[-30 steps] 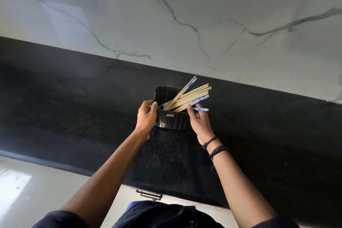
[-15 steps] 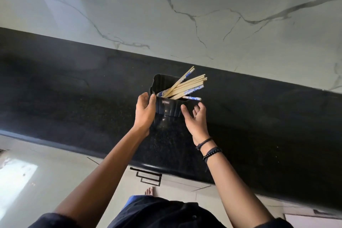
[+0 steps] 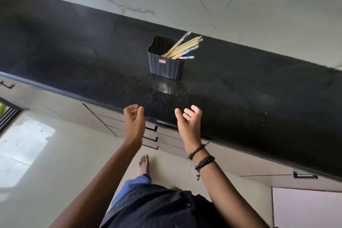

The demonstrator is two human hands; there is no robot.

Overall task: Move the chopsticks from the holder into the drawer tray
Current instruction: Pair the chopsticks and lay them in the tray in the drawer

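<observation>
Head camera showed the ribbed black plastic holder (image 3: 165, 65) upright on the speckled black stone counter (image 3: 74, 52), with pale wooden chopsticks (image 3: 185, 48) leaning out of its right corner. It probably stood there, above the shut pale drawers (image 3: 170, 138), for easy transfer. Left hand (image 3: 134, 122) and right hand (image 3: 190, 124) hovered near the counter edge, fingers loosely spread, holding nothing.

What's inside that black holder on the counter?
The holder contains a bundle of chopsticks leaning right, tops poking past the rim, some blue-patterned. Its front wall hides their lower ends and the bottom.
</observation>
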